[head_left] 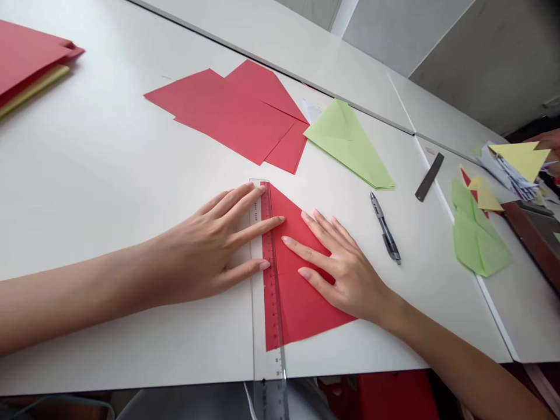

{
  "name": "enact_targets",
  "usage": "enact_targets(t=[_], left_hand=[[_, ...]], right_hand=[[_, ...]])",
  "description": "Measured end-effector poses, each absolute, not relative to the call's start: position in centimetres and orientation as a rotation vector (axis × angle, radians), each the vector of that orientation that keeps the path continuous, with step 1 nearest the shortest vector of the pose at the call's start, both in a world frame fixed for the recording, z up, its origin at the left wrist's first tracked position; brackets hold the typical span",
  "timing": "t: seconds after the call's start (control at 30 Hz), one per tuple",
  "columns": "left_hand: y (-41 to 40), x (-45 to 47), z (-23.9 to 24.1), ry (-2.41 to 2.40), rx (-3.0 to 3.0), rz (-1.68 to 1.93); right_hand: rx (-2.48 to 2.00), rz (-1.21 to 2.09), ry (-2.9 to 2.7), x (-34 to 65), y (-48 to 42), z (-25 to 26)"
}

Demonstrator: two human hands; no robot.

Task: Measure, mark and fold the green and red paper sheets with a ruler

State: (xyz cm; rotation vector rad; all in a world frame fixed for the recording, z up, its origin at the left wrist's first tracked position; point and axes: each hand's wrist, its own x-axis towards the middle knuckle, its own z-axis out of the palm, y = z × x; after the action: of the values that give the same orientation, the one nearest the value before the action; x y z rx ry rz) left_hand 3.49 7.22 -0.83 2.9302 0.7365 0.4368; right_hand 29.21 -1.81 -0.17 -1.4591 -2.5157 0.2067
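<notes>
A clear plastic ruler (pixel 275 318) lies over the left edge of a red sheet of paper (pixel 301 303), its lower end sticking out past the table's front edge. My left hand (pixel 227 236) rests on the ruler with fingers spread, the index fingertip reaching over onto the red paper. Flat on the same sheet, to the right of the ruler, my right hand (pixel 336 265) has its fingers apart and holds nothing. A grey and black pen (pixel 385 227) lies on the table to the right of my right hand.
Behind the hands are several red sheets (pixel 227 116) and a folded light green paper (pixel 350 146). A dark strip-like tool (pixel 429 177) and more green paper (pixel 479 236) lie to the right. Red folded paper (pixel 30 52) is at the far left. Part of another person's hand (pixel 549 140) shows at the right edge.
</notes>
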Motion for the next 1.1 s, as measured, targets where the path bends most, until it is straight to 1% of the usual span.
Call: enact_targets(t=[0.33, 0.8, 1.1], left_hand=[[7.10, 3.50, -0.43, 0.734, 2.911, 0.385], [7.20, 3.72, -0.64, 0.736, 2.814, 0.434], [7.09, 3.66, -0.70, 0.720, 2.865, 0.432]], right_hand=[[-1.466, 0.216, -2.505, 29.01, -1.90, -0.10], [-1.492, 0.245, -2.456, 28.52, -2.20, -0.10], [-1.487, 0.245, -2.450, 28.52, -2.14, -0.11]])
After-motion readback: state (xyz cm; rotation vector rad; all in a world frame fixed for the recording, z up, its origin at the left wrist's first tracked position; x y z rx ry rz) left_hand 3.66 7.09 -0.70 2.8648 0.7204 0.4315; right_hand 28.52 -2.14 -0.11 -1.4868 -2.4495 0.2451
